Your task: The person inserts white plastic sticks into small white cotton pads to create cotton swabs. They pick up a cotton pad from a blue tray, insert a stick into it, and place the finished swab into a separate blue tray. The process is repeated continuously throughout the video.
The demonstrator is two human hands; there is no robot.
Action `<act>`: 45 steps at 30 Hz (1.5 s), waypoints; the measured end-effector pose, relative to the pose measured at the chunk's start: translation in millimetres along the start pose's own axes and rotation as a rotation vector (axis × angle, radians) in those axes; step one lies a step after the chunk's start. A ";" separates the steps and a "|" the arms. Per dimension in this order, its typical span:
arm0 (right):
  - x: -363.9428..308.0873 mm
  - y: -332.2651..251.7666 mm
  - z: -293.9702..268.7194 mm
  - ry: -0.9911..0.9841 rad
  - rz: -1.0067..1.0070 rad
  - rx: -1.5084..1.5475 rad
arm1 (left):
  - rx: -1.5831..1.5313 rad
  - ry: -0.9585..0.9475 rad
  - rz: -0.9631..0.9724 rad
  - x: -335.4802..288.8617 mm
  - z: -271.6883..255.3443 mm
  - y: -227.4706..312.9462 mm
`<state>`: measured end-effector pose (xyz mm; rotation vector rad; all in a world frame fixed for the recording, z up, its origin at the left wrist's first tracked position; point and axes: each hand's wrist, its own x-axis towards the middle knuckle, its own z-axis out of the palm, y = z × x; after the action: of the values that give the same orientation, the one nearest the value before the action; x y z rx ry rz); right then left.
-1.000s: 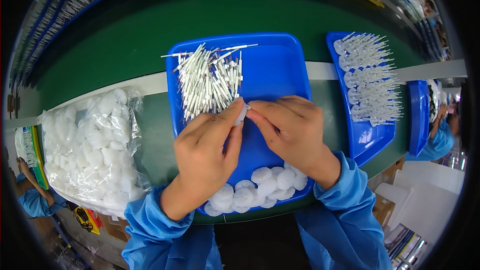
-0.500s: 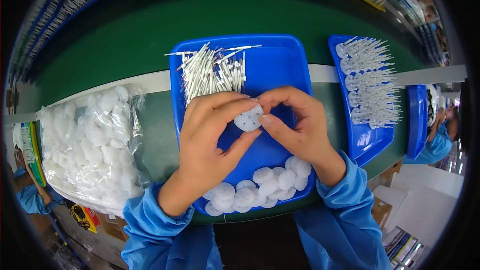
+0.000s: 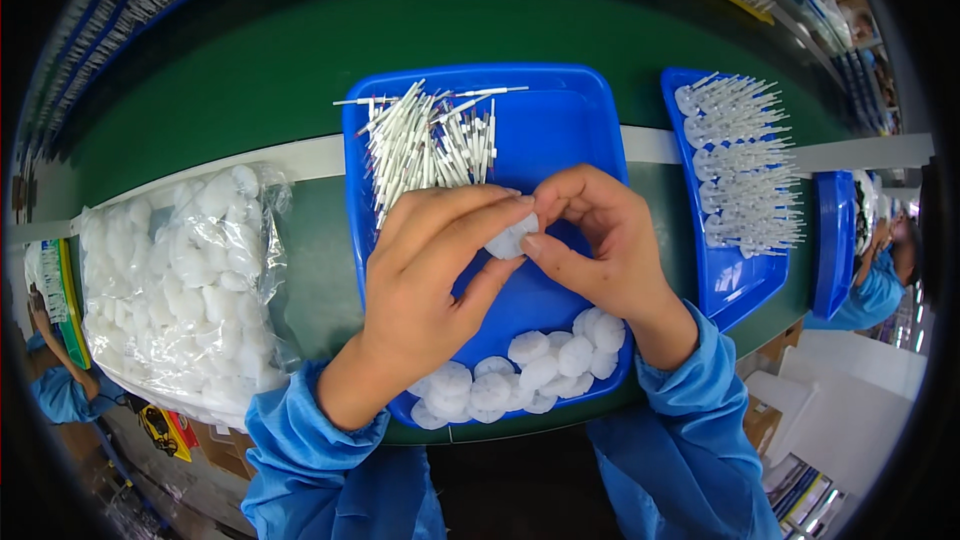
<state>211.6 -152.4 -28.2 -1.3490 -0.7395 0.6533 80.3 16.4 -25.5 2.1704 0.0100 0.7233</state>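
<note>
A small white translucent disc point(image 3: 511, 240) is held between both hands over the blue tray point(image 3: 560, 110). My left hand point(image 3: 420, 275) is closed around its left side, with fingers over the top edge and the thumb below. My right hand point(image 3: 605, 245) pinches its right edge between thumb and curled fingers; the fingertips hide part of the disc. Thin white sticks point(image 3: 430, 145), some with dark reddish ends, lie heaped at the tray's back left. Along its front edge rest several similar white discs point(image 3: 540, 372), loosely overlapping.
To the left lies a clear plastic bag point(image 3: 190, 290) full of white discs. At the right, a second blue tray point(image 3: 735, 290) holds rows of discs with thin sticks attached. Other people's blue sleeves point(image 3: 870, 295) show at both sides.
The disc has tilted, so its dotted face no longer shows fully. Both hands have shifted slightly right, still gripping it.
</note>
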 end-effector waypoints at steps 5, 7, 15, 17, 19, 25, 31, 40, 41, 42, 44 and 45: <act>-1.8 -10.3 -9.1 0.040 0.044 -0.172 | -0.117 -0.005 -0.075 -4.4 -3.2 4.1; 19.4 -12.4 -14.2 0.028 -0.266 -0.743 | -0.173 0.062 -0.070 -2.5 -8.7 0.0; 75.3 -12.7 -7.0 -0.334 -0.570 -1.675 | -0.633 0.192 -0.396 -6.3 -8.4 -8.4; 79.8 -17.2 -7.5 -0.389 -0.594 -1.738 | -0.739 0.187 -0.533 -7.8 -10.2 -6.6; 81.6 -19.2 -11.6 -0.395 -0.645 -1.714 | -0.775 0.190 -0.535 -7.9 -9.1 -4.7; 40.7 -27.3 -0.2 0.058 -0.398 -0.959 | -0.730 0.176 -0.486 -7.5 -1.2 -9.1; 3.6 -8.1 3.2 0.030 -0.389 -0.845 | -0.572 0.149 -0.444 -11.9 -0.4 -10.0; -3.6 -4.4 4.6 0.044 -0.339 -0.877 | -0.574 0.190 -0.471 -7.9 0.2 -7.3; -2.5 -5.9 4.5 0.030 -0.336 -0.849 | -0.583 0.195 -0.472 -7.5 0.5 -7.5; -1.7 -7.9 4.6 0.017 -0.333 -0.821 | -0.574 0.186 -0.465 -8.0 0.5 -8.4; -3.7 -18.1 7.3 -0.019 -0.149 -0.710 | -0.555 0.170 -0.450 -9.9 0.2 -10.2; -4.7 -20.9 8.2 -0.039 -0.058 -0.654 | -0.558 0.175 -0.452 -9.6 0.2 -9.6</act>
<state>202.2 -153.4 -7.3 -1.9014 -1.0741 0.4000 74.6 20.3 -37.3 1.4940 0.3398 0.5643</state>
